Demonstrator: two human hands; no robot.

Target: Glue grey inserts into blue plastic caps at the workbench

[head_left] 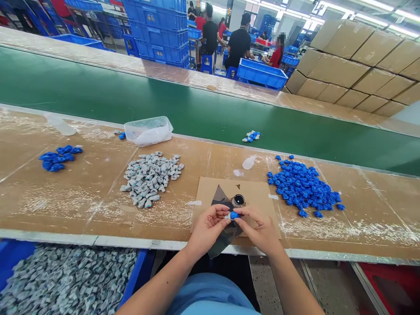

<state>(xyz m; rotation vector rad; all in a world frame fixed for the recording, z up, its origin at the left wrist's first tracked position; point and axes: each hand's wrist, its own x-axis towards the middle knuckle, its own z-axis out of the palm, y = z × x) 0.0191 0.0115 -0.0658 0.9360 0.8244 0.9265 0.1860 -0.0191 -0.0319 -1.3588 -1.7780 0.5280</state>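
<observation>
Over the cardboard sheet (pixel 259 192), my two hands meet in front of me. My left hand (pixel 210 225) pinches a small grey-white piece (pixel 227 216). A small blue piece (pixel 235 215) is between the thumb and fingers of my right hand (pixel 259 227), touching the grey one. Just behind my fingers stands a small round jar (pixel 238 200) with a dark top. Dark translucent film (pixel 218 197) lies beneath my hands. A pile of grey pieces (pixel 149 177) is to the left, a pile of blue pieces (pixel 303 186) to the right.
Beyond the worktable (pixel 108 210) runs a green belt (pixel 203 111) with a small blue-and-white cluster (pixel 251 136). A clear plastic tray (pixel 149 131) sits by the belt. A blue bin of grey pieces (pixel 141 271) is at lower left. People sit far behind near stacked blue crates (pixel 157 30).
</observation>
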